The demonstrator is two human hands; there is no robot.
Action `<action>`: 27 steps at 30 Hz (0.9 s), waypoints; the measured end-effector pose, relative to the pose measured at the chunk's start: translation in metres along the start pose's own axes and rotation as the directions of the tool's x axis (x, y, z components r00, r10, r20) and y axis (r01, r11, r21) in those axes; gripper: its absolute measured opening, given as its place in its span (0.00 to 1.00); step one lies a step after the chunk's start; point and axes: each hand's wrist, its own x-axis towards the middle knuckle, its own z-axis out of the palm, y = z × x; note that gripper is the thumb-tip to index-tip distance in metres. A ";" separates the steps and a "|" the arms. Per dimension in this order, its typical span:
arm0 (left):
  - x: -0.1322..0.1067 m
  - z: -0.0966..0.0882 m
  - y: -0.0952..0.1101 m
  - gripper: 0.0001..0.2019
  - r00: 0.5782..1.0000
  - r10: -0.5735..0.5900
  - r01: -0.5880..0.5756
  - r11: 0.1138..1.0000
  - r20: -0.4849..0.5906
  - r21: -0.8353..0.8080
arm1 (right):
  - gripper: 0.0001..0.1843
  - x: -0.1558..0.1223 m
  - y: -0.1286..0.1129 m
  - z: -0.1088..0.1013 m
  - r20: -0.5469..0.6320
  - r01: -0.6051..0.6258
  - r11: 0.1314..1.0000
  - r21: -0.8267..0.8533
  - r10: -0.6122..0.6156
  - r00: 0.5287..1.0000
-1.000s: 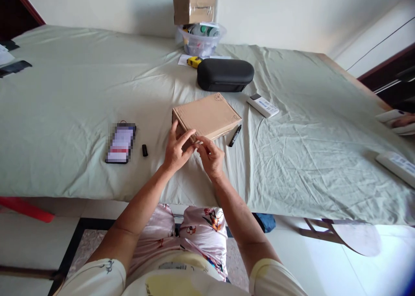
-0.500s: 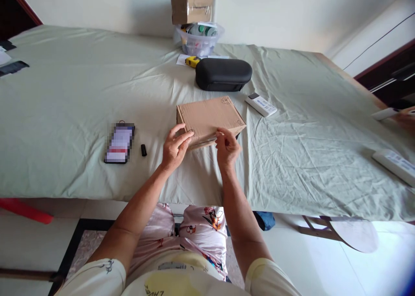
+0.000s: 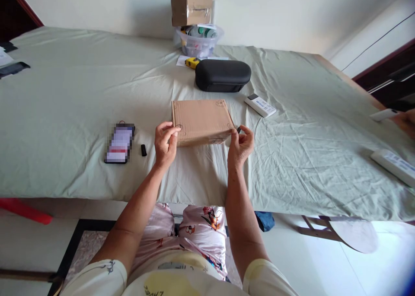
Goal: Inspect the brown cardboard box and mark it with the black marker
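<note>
— What have your hands got?

— A flat brown cardboard box (image 3: 201, 119). It lies on the pale green sheet (image 3: 65, 97) in the middle of the table, straight in front of me and a little back from the near edge. My left hand (image 3: 166, 141) is on its near-left corner, thumb and fingers closed in a pinch on the card. My right hand (image 3: 240, 144) is on the near-right corner, fingers curled in narrow and nipping the edge. Something small and black shows just at those fingertips. I can't tell what it is.

— Any writing on the box?

— Round stamped marks in the corners of the top, too small to read.

— And around it?

— To the left lie a black phone (image 3: 119, 143) with its screen blurred and, beside it, a small black cap (image 3: 144, 150). Beyond the box sits a black oval zip case (image 3: 223, 75). Right of that is a white remote control (image 3: 260, 105) whose print is too fine to make out. Farther off, by the wall, a clear plastic tub (image 3: 197, 43) carries a small taped carton (image 3: 192, 8).
</note>
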 end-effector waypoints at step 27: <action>-0.003 0.010 -0.025 0.09 0.882 -0.468 0.467 0.883 -0.057 -0.033 | 0.17 -0.007 0.017 0.014 0.317 -0.112 0.988 0.104 0.074 0.946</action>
